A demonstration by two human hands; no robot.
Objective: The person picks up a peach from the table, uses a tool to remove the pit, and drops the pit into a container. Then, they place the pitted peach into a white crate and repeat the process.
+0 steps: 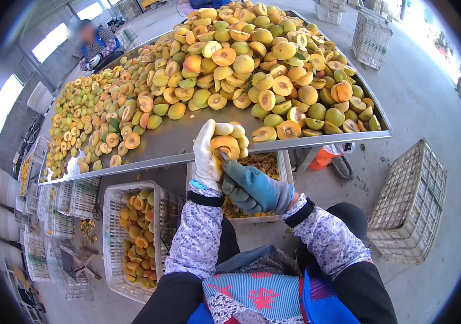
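Observation:
My left hand (209, 154), in a white glove, is wrapped round a halved orange-yellow fruit (225, 144) with its cut face up. My right hand (255, 186), in a blue-green glove, is closed round a small tool whose metal tip (222, 155) touches the centre of the fruit; its handle is hidden in the fingers. Both hands are together at the near edge of a metal table (187, 119) heaped with halved fruit (230, 56). Beneath them stands a crate (286, 167) with small orange-brown pieces.
A white crate (111, 237) of halved fruit stands at lower left, with stacked crates (36, 254) beyond it. Another tall crate (409, 205) is at right. An orange bucket (321, 157) sits under the table. A person (101, 48) sits at the far left corner.

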